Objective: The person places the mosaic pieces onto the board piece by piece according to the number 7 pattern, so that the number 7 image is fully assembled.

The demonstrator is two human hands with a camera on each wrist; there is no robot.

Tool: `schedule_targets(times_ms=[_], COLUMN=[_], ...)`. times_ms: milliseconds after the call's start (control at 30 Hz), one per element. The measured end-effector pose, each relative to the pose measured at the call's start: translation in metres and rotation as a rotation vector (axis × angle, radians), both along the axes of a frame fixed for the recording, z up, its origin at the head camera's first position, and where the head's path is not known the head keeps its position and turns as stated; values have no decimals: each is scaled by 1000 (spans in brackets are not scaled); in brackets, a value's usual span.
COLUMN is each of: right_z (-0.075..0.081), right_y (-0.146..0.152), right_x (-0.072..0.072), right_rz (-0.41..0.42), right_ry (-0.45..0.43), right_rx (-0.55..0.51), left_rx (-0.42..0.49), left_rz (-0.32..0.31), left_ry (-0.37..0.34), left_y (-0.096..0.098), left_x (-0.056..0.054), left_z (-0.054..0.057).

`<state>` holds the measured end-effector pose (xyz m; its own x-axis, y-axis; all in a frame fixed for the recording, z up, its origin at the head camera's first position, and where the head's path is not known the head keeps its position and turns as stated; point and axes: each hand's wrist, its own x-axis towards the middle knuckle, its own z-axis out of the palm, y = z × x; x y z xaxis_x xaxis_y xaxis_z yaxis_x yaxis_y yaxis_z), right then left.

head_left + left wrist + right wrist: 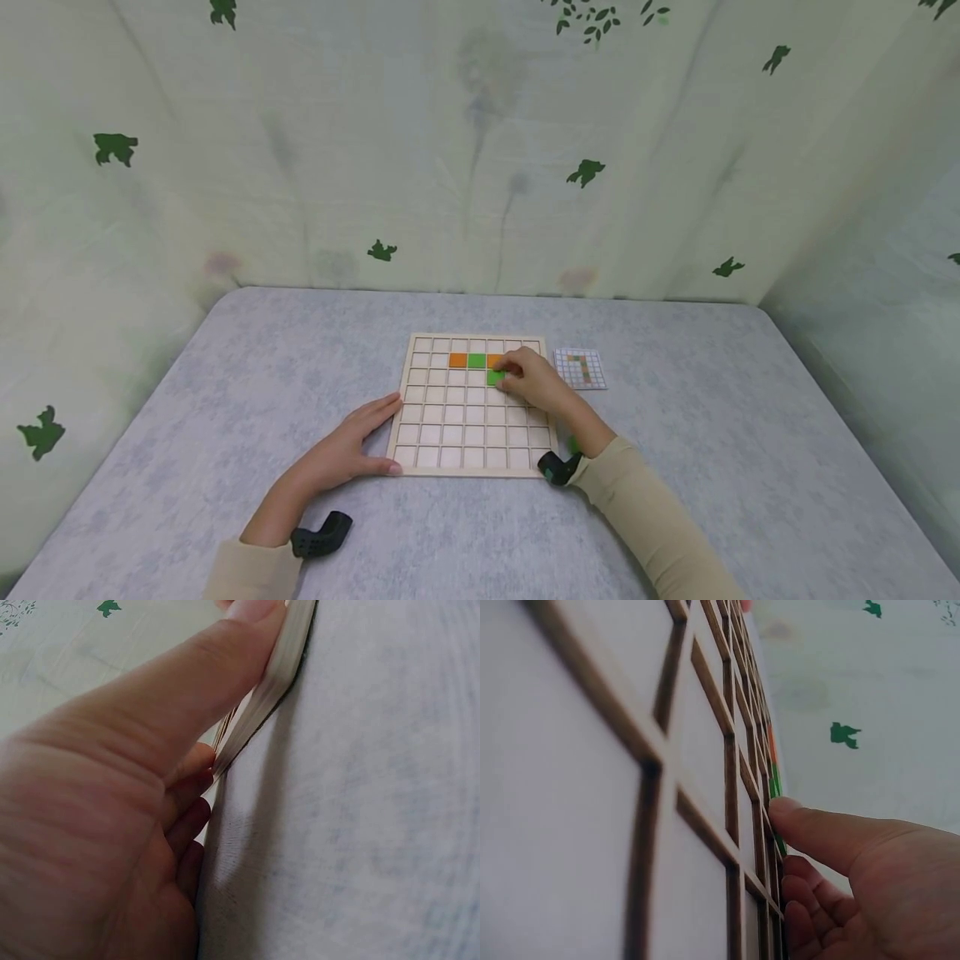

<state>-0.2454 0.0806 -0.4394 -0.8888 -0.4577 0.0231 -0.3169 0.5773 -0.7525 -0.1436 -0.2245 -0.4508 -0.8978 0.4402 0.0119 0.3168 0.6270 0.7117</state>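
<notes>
A wooden grid board (454, 473) lies flat on the table. My left hand (347, 446) rests against its left side, fingers stretched along the edge and thumb at the near left corner; the left wrist view shows the thumb (202, 671) on the frame. Over the upper right cells, my right hand (536, 382) pinches a green tile (494, 377) between thumb and bent fingers, at a cell just below an orange tile (491, 360). Left of that orange tile, in the same row, are another green tile (476, 361) and another orange tile (458, 361).
A small card (581, 369) printed with a coloured grid pattern lies right of the board. Something green (573, 445) shows partly behind my right wrist, beside the board. The grey table (315, 350) meets a leaf-patterned curtain (450, 167) at the back.
</notes>
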Motion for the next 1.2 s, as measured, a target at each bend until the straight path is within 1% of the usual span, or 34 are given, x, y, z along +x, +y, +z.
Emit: schedule_targets(times_ms=[67, 167, 267, 400, 533, 600, 667, 800, 933, 1067, 1200], right_z=[1, 5, 13, 29, 45, 49, 51, 45, 33, 21, 11], right_y=[-1, 0, 4, 16, 35, 46, 58, 80, 100, 116, 129], right_x=[0, 2, 5, 13, 27, 35, 44, 62, 76, 85, 95], right_rz=[2, -29, -56, -47, -27, -24, -33, -57, -70, -81, -97], right_ry=[-8, -42, -58, -11, 63, 98, 110, 125, 135, 111, 72], right_rx=[10, -4, -30, -50, -79, -80, -77, -69, -49, -33, 7], left_rx=[-1, 2, 7, 3, -11, -16, -15, -15, -17, -20, -20], left_rz=[-1, -10, -12, -7, 2, 6, 8, 6, 2, 4, 5], left_ry=[6, 19, 13, 1, -11, -15, -15, -9, 3, 9, 1], left_y=[0, -1, 0, 0, 1, 1, 0, 0, 0, -1, -1], left_x=[0, 1, 1, 1, 1, 1, 1, 0, 0, 0, 1], left_z=[1, 1, 0, -1, 0, 0, 1, 0, -1, -1, 0])
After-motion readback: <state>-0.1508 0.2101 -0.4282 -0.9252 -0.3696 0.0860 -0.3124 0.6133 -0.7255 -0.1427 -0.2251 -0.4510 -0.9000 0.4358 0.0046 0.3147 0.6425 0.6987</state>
